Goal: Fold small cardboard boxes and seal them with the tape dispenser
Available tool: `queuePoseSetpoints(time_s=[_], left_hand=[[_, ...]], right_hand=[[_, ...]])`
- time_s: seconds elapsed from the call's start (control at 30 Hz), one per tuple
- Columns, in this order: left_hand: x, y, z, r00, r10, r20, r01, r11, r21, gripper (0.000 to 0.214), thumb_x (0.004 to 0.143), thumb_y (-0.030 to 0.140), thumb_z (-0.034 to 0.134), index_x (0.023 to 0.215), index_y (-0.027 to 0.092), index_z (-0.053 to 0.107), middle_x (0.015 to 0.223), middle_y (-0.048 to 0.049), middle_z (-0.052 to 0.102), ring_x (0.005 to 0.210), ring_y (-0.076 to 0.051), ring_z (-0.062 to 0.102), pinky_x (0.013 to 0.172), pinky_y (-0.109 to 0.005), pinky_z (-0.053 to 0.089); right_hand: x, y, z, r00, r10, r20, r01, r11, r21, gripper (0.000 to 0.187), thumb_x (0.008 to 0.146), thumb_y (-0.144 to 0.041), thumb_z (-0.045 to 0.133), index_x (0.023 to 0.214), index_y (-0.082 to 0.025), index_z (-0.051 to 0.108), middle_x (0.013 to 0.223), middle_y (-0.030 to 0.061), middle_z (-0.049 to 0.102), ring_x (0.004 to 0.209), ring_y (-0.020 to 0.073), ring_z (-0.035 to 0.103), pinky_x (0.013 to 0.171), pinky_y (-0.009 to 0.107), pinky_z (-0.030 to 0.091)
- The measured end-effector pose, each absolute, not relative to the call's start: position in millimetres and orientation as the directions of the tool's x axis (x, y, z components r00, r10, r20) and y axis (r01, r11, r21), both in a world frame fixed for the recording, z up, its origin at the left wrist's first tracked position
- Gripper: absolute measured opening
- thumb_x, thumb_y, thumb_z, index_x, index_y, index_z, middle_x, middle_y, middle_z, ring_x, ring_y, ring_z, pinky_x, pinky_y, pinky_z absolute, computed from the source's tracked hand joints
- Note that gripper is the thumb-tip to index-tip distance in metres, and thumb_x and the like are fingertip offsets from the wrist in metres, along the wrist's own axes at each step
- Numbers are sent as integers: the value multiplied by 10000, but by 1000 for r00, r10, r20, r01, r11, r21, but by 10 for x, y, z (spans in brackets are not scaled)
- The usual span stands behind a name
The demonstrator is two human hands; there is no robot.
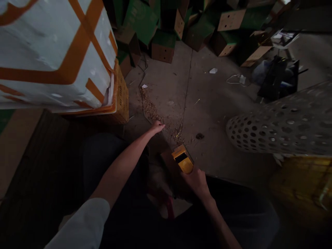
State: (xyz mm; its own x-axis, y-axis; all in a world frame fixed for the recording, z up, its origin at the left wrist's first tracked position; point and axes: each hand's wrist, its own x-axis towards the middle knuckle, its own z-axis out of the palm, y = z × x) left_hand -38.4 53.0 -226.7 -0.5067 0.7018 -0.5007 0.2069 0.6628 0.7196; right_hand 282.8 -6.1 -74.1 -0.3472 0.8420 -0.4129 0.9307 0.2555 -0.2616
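Observation:
My left hand (157,127) reaches forward, low over a strip of small brown debris (150,107) on the concrete floor. Its fingers are drawn together, and whatever they may pinch is too small to make out. Nearer to me, my right hand (197,183) is closed round the near end of a small yellow boxlike thing (186,164) with a dark band across it. A dark brown boxlike shape (169,162) shows beside and below it; the dimness hides its details. Between the two hands more scattered bits lie on the floor.
White foam boxes with orange tape (46,45) stand on an orange crate (121,97) at left. Green-and-brown cartons (163,46) line the back. A perforated grey cylinder (280,124) lies at right, above a yellow crate (303,183). Black clutter (278,79) lies behind it.

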Motion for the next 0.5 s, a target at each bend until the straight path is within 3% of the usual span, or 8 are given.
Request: queuePoseSetpoints(time_s=[0.5], left_hand=[[55,325,-3017,-418,616,-668,-22,728,685,258,793,298,708,590,144,665,535,28,559,582,-102,479,634,-231,396]], right_hand=[[2744,-59,-820,-287,821,-493,958,259,-124,407,795,-478,668,1020,-148,596,934,191,734,923,343,727,662,329,466]])
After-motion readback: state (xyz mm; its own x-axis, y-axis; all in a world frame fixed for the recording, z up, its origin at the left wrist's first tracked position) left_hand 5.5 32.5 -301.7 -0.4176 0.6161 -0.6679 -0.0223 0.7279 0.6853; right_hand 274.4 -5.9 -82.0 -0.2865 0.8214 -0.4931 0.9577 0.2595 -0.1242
